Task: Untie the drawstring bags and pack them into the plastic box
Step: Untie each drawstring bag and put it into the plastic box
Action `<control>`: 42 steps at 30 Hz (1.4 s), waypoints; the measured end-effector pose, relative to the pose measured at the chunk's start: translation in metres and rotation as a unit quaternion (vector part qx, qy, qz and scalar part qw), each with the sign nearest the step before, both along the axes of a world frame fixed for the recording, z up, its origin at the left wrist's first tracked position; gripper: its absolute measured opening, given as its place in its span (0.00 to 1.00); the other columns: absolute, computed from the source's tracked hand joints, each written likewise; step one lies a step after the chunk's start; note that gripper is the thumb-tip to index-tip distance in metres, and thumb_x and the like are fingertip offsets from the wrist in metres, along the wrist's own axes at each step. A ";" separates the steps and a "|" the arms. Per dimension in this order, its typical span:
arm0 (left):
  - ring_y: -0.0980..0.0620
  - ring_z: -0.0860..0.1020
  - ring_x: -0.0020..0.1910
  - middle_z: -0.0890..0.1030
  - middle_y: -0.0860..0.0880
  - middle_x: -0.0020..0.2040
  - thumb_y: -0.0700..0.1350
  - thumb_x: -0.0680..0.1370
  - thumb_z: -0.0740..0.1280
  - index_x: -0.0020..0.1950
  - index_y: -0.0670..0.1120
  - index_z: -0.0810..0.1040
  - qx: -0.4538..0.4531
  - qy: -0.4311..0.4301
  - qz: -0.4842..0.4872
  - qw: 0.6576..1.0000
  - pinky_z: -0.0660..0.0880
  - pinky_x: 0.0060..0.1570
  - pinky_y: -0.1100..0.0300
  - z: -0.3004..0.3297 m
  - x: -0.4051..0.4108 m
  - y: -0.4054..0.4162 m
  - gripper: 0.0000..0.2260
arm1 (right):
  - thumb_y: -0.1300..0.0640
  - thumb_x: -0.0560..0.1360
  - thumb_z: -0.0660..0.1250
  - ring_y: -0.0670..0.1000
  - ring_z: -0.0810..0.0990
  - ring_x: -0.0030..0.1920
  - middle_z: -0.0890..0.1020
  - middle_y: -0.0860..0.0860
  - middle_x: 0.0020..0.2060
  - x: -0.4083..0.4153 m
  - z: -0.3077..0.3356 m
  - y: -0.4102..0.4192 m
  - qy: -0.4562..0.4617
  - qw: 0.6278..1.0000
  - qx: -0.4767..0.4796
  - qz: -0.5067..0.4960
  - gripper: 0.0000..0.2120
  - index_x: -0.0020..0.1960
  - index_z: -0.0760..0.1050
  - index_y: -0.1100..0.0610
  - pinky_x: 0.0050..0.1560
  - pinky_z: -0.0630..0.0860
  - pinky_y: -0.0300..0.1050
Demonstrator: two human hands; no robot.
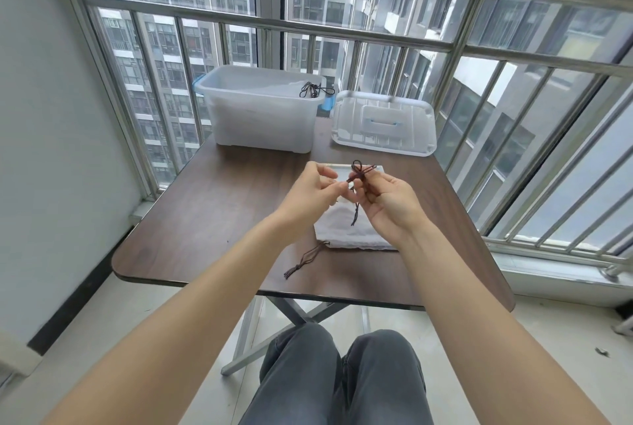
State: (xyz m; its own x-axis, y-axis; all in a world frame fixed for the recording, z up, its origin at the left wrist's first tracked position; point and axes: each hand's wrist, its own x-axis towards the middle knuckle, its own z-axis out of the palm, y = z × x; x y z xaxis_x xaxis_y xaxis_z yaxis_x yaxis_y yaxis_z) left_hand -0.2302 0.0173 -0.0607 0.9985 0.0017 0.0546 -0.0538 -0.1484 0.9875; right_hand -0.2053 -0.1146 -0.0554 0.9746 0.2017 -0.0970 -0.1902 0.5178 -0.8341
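A white drawstring bag [346,231] lies on the dark wooden table [212,219], partly hidden by my hands. Its brown drawstring is tied in a knot [359,171] held above the bag. My left hand [313,190] pinches one cord end beside the knot. My right hand [385,200] pinches the cord just under the knot, and a loose end hangs down from it. A second brown cord with a tassel [305,260] trails off the bag's near left corner. The translucent plastic box [260,113] stands open at the table's far side, with a black cord [313,89] showing inside.
The box's lid [383,123] lies flat to the right of the box. A metal balcony railing [342,31] and windows run behind and to the right of the table. My knees [339,373] are under the near edge.
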 end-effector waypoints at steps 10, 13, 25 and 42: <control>0.57 0.67 0.30 0.80 0.52 0.29 0.36 0.79 0.63 0.45 0.43 0.76 -0.166 0.061 0.012 0.984 0.63 0.29 0.68 0.005 0.005 0.011 0.05 | 0.64 0.78 0.59 0.47 0.82 0.41 0.84 0.49 0.35 -0.006 0.001 -0.012 -0.175 0.958 -0.215 0.070 0.11 0.42 0.79 0.61 0.50 0.78 0.36; 0.58 0.64 0.28 0.76 0.50 0.31 0.35 0.80 0.59 0.44 0.43 0.77 -0.149 0.055 0.008 0.987 0.61 0.26 0.70 0.007 0.004 0.008 0.09 | 0.67 0.75 0.65 0.45 0.81 0.38 0.83 0.51 0.35 -0.006 0.004 -0.014 -0.251 0.895 -0.368 0.039 0.07 0.43 0.81 0.61 0.50 0.78 0.37; 0.60 0.63 0.23 0.74 0.52 0.29 0.38 0.83 0.53 0.48 0.42 0.77 -0.118 0.072 -0.054 0.989 0.57 0.24 0.70 0.007 0.005 0.007 0.13 | 0.65 0.69 0.72 0.48 0.78 0.38 0.80 0.52 0.39 -0.006 -0.006 -0.002 -0.414 0.746 -0.495 -0.162 0.07 0.46 0.84 0.59 0.43 0.74 0.31; 0.61 0.68 0.20 0.74 0.47 0.32 0.36 0.79 0.63 0.44 0.41 0.78 -0.100 0.028 0.042 0.994 0.66 0.24 0.71 -0.002 0.012 0.007 0.06 | 0.64 0.69 0.72 0.46 0.81 0.41 0.83 0.50 0.40 -0.005 -0.012 0.002 -0.362 0.817 -0.420 -0.160 0.06 0.45 0.84 0.57 0.45 0.76 0.34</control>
